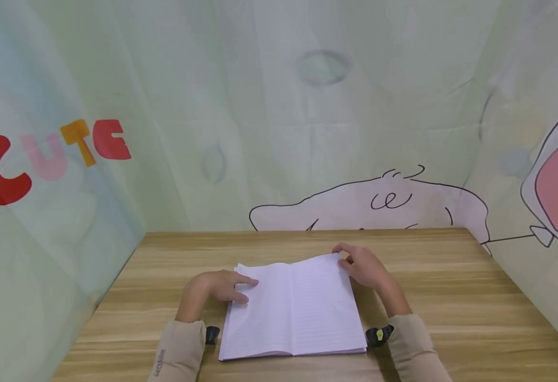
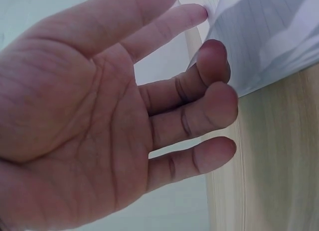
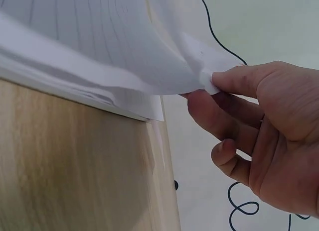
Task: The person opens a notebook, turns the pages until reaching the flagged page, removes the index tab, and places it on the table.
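An open notebook (image 1: 326, 307) with lined white pages lies on the wooden table. My right hand (image 1: 366, 267) pinches the far right corner of a page between thumb and fingers; in the right wrist view that page (image 3: 164, 66) curves up, lifted off the sheets beneath it. At the notebook's left edge is my left hand (image 1: 219, 286), its index finger and thumb reaching over the left page. Its other fingers (image 2: 214, 109) are loosely bent beside the paper and hold nothing.
The wooden table (image 1: 451, 297) extends around the notebook on all sides. Printed fabric walls (image 1: 212, 106) enclose it at the back and both sides. A dark strap (image 1: 379, 335) with a small device is on the right wrist.
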Demonstrator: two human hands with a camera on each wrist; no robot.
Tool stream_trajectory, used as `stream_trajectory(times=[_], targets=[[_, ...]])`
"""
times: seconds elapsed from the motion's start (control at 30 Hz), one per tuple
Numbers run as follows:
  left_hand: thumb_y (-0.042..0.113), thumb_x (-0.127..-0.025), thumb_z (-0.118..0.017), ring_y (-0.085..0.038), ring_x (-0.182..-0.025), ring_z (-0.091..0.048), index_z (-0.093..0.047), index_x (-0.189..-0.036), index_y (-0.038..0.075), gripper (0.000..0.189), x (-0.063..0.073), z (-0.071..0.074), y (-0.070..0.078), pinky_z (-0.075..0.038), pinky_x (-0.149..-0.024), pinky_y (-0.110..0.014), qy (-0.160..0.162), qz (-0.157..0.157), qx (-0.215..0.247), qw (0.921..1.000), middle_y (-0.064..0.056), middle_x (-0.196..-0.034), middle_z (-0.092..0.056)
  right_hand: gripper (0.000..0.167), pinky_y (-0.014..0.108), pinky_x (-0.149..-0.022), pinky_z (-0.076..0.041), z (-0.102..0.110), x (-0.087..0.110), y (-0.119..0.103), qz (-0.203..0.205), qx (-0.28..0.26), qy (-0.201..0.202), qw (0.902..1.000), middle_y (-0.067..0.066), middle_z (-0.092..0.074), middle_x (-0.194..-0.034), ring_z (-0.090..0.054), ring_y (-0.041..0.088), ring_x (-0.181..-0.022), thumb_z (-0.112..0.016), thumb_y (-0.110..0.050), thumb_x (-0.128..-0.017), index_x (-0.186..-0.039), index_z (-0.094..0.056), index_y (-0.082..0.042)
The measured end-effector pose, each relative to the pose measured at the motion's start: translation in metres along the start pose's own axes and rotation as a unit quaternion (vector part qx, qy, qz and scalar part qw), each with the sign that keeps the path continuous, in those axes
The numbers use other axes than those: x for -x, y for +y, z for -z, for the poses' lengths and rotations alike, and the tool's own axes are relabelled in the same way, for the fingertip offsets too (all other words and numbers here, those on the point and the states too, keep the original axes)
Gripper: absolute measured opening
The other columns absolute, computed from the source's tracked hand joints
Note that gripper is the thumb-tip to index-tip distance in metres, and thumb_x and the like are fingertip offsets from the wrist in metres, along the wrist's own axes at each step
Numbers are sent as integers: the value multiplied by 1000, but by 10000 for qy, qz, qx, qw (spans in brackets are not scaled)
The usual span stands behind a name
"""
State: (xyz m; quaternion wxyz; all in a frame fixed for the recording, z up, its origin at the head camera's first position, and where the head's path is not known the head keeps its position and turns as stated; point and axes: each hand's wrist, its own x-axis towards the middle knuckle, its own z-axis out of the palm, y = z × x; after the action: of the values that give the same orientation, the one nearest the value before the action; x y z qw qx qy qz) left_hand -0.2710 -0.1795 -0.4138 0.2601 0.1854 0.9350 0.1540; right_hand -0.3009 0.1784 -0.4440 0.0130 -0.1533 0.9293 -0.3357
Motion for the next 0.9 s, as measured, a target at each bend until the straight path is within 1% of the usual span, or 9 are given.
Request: stream_trajectory(times=[0.07, 0.2, 0.27, 0.4, 0.47, 0.53, 0.63, 0.77, 0.9], targets=[[27, -95, -68, -37, -137, -43, -59, -142, 20, 48, 1, 0, 0, -32, -112, -55, -6, -46, -21, 10000, -13, -145, -54, 21, 30, -52, -49, 0, 1, 0, -21, -10, -19, 10000, 12, -70, -92, -59, 20, -53, -63, -10, -99, -119, -65, -11], [27, -95, -68, -39, -138, -41, -59, -141, 18, 48, 2, 0, 1, -31, -112, -55, 11, -119, -32, 9999, -14, -145, -54, 12, 30, -59, -51, 2, 2, 0, 30, 89, -70, 9999, 10, -68, -97, -59, 18, -63, -66, -13, -97, -107, -68, -7], [27, -95, -68, -39, -138, -42, -59, -141, 18, 48, 3, 1, 1, -31, -112, -55, 26, -131, -12, 9999, -14, -144, -54, 13, 33, -65, -53, 3, 2, -1, 106, 96, -51, 9999, 10, -68, -99, -61, 20, -74, -66, -15, -97, -105, -70, -5], [26, -95, -68, -39, -138, -42, -59, -141, 17, 48, 3, 1, 2, -32, -111, -55, 10, -145, 4, 9999, -14, -144, -54, 18, 46, -84, -54, 4, 3, -4, 429, 9, 82, 9990, 14, -68, -113, -63, 31, -103, -64, -20, -99, -104, -72, -4], [26, -95, -68, -39, -138, -42, -59, -141, 17, 48, 2, 0, 1, -32, -112, -55, 3, -145, 44, 9999, -15, -144, -54, 21, 46, -84, -54, 4, 3, -6, 444, -235, 43, 9987, 13, -69, -110, -63, 31, -102, -62, -24, -101, -103, -72, -5], [26, -95, -68, -39, -138, -42, -59, -141, 17, 48, 2, -1, 1, -32, -112, -55, -15, -145, 51, 9999, -15, -145, -54, 23, 42, -76, -55, 5, 4, -7, 497, -522, -200, 9972, 10, -68, -99, -64, 27, -89, -60, -26, -102, -101, -69, -5], [27, -95, -68, -39, -138, -42, -59, -141, 17, 48, 2, -2, 0, -31, -112, -55, -19, -126, 111, 9999, -14, -145, -53, 26, 35, -64, -52, 8, 6, -6, 440, -926, -819, 9914, 4, -63, -84, -60, 20, -71, -60, -30, -102, -101, -65, -5], [27, -95, -68, -38, -137, -43, -59, -141, 18, 48, 2, -1, 0, -31, -112, -56, -12, -91, 96, 9999, -14, -145, -53, 31, 36, -74, -53, 15, 10, -7, 504, -1302, -1715, 9752, 4, -67, -89, -66, 21, -72, -61, -31, -100, -106, -65, -1], [28, -95, -68, -36, -133, -46, -59, -141, 19, 48, 2, 0, 0, -33, -111, -56, 5, -52, 57, 10000, -14, -145, -53, 33, 37, -85, -53, 21, 12, -10, 610, -1674, -2191, 9593, 7, -71, -91, -71, 24, -77, -61, -26, -100, -112, -63, 4]])
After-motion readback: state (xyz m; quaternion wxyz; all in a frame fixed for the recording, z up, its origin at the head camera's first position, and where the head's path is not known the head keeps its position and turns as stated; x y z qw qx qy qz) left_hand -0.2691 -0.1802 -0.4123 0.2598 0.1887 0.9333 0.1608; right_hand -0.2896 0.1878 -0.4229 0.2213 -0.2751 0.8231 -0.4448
